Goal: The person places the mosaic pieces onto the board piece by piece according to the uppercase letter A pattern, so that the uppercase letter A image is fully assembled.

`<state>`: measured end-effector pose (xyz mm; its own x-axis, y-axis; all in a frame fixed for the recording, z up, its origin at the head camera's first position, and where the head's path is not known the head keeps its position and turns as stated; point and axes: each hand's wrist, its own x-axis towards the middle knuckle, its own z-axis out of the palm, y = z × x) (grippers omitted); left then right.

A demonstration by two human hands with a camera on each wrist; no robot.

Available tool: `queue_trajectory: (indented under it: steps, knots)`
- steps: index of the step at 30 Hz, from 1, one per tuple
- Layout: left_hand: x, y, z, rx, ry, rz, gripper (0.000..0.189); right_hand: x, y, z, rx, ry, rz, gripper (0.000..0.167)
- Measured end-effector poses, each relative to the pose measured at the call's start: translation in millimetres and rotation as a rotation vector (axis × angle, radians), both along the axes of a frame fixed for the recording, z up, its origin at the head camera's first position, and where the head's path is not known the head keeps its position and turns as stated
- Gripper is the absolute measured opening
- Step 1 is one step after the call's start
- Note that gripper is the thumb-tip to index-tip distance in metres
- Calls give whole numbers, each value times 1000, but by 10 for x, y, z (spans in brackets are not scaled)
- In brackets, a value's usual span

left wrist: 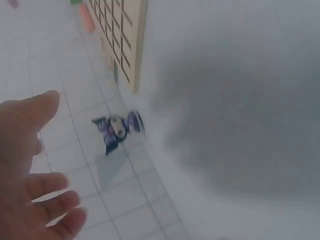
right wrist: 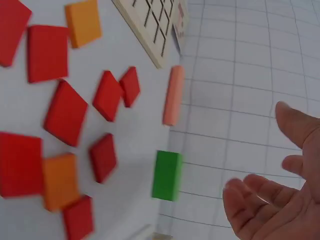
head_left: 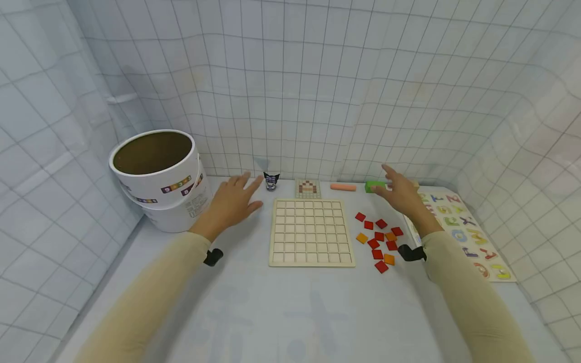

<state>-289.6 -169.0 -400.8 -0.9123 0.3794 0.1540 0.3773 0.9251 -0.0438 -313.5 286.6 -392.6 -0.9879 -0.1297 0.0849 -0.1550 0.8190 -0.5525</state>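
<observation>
My left hand [head_left: 232, 201] hovers left of the wooden grid board [head_left: 312, 233], fingers spread and holding nothing. Beyond its fingertips stands a small purple and black figurine [head_left: 271, 181], seen sideways in the left wrist view. Over the right side of the table is my right hand [head_left: 399, 194], also holding nothing, its fingers loosely extended. The green block [right wrist: 167, 175] lies close to it, with the salmon-coloured stick [right wrist: 173, 95] to its left. Red square tiles [head_left: 379, 236] and a few orange tiles [head_left: 361, 238] are scattered between the board and my right forearm. The board's squares hold no tiles.
A large white bucket [head_left: 174, 214] with a handle stands at the back left. Behind the board a small pattern card [head_left: 307, 189] leans near the wall. An alphabet board [head_left: 472, 237] lies at the right, partly under my right arm. White gridded sheeting [head_left: 313, 91] encloses the table.
</observation>
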Motion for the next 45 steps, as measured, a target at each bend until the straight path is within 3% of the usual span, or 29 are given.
queue_trajectory:
  steps: [3, 5, 7, 10, 19, 28, 31, 35, 39, 42, 45]
  knots:
    - [210, 58, -169, -4, -148, -68, 73, 81, -21, -220, -171, -178, 3, 72]
    - [336, 106, -275, 3, -264, -92, 76, 111, -64, -349, -228, -276, 3, 65]
    - [432, 153, -363, 2, -345, -126, 81, 122, -113, -447, -232, -332, -7, 60]
    - [524, 226, -447, 31, -412, -160, 85, 109, -169, -538, -190, -349, -10, 57]
    - [590, 313, -549, 35, -466, -168, 87, 15, -317, -622, -34, -322, 23, 47]
    - [601, 317, -580, 11, -467, -185, 88, -19, -336, -646, -36, -347, -10, 32]
    - [596, 335, -560, 14, -467, -192, 87, -25, -324, -620, -107, -361, -48, 33]
    - [584, 359, -526, 25, -481, -187, 87, -89, -397, -559, -374, -381, -80, 38]
    - [586, 363, -512, 25, -496, -167, 87, -233, -671, -538, -631, -398, -3, 50]
    - [590, 369, -528, 21, -510, -158, 87, -324, -945, -572, -681, -423, 71, 53]
    - [588, 377, -525, 14, -507, -155, 87, -415, -1182, -614, -582, -408, 126, 45]
